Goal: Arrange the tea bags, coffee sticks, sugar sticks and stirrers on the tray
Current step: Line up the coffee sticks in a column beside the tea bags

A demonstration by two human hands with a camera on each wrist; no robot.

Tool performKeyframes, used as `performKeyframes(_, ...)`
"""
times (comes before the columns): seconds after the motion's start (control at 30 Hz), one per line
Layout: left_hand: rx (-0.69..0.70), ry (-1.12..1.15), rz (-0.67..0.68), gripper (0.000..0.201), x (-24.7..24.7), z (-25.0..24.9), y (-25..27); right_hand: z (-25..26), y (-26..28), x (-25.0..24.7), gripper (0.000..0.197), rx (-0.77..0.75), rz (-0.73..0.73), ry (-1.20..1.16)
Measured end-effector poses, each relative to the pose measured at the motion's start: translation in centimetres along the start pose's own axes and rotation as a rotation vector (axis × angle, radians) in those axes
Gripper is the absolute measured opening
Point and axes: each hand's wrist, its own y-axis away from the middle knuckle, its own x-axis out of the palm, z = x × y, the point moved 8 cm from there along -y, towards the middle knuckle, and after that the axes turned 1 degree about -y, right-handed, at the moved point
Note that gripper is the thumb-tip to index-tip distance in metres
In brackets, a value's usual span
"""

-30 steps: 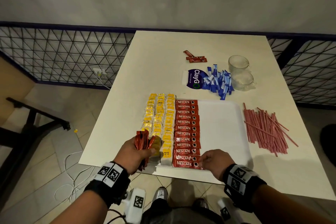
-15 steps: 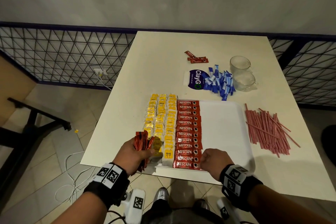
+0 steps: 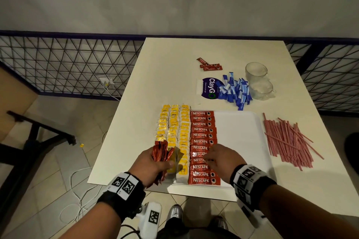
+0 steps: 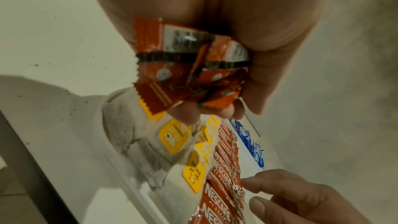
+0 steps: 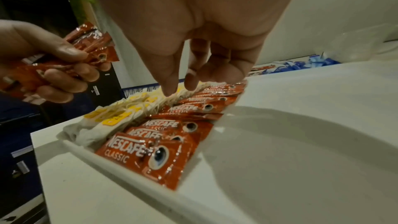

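A white tray [image 3: 239, 132] lies at the table's near edge. Yellow-tagged tea bags [image 3: 174, 126] fill its left side in three columns. Beside them runs a column of red coffee sticks [image 3: 203, 136]. My left hand [image 3: 167, 161] grips a bundle of red coffee sticks [image 4: 189, 67] over the tray's near left corner. My right hand [image 3: 211, 158] hovers just above the near part of the coffee column [image 5: 172, 125], fingers [image 5: 170, 89] pointing down and holding nothing. Blue sugar sticks [image 3: 235, 91] lie piled behind the tray. Red stirrers [image 3: 287, 141] lie to its right.
The tray's right half is bare. Two glass cups [image 3: 256, 77] stand at the back right next to a purple and white packet [image 3: 208, 88]. A few loose coffee sticks [image 3: 208, 64] lie farther back. A wire fence [image 3: 68, 64] and floor cables [image 3: 77, 190] are at the left.
My right hand has lifted off the nearest coffee sticks and moved a little farther along the column. My left hand keeps the bundle in about the same place.
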Motion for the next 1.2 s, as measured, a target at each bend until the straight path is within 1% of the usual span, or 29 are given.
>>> performKeyframes(0.1, 0.013, -0.014, -0.010, 0.019, -0.5, -0.1, -0.3, 0.3, -0.6, 0.5, 0.032, 0.002, 0.022, 0.016)
performKeyframes(0.3, 0.014, 0.029, -0.010, 0.020, -1.1, 0.0, -0.3, 0.7, -2.3, 1.1, 0.027, 0.031, 0.043, 0.054)
performKeyframes(0.5, 0.043, 0.020, -0.001, 0.025, -1.1, -0.1, -0.3, 0.6, -2.9, 1.6, 0.021, 0.084, 0.033, 0.079)
performKeyframes(0.6, 0.032, 0.028, 0.001, 0.025, -1.2, 0.2, -0.3, 0.6, -3.0, 1.6, 0.020, 0.078, 0.002, 0.074)
performKeyframes(0.77, 0.014, 0.030, 0.011, 0.023, -1.2, 0.6, -0.3, 0.9, -2.9, 1.7, 0.018, 0.078, 0.017, 0.053)
performKeyframes(0.83, 0.005, 0.034, 0.029, 0.022, -1.1, 0.4, -0.1, 1.7, -2.6, 0.7, 0.020, 0.056, -0.022, -0.017)
performKeyframes(0.9, 0.007, 0.041, 0.068, 0.022, -0.6, 0.0, 0.0, 3.4, -2.4, -1.0, 0.024, 0.006, -0.083, -0.157)
performKeyframes(0.97, 0.003, 0.048, 0.121, 0.022, 0.1, -0.5, 0.1, 5.5, -2.4, -2.1, 0.026, -0.034, -0.078, -0.321)
performKeyframes(1.03, 0.026, -0.003, 0.130, 0.022, 0.4, -1.1, -0.4, 7.0, -2.6, -2.3, 0.025, -0.024, -0.014, -0.438)
performKeyframes(1.1, 0.069, -0.069, 0.122, 0.024, 0.3, -1.8, -1.1, 7.5, -2.9, -2.4, 0.017, 0.004, 0.023, -0.532)
performKeyframes(1.13, 0.074, -0.073, 0.131, 0.027, 0.2, -2.2, -1.2, 7.5, -3.0, -2.5, 0.012, 0.020, 0.030, -0.625)
performKeyframes(1.2, 0.062, -0.036, 0.135, 0.036, -0.6, -2.4, -1.8, 7.0, -3.3, -2.9, 0.008, 0.078, 0.005, -0.856)
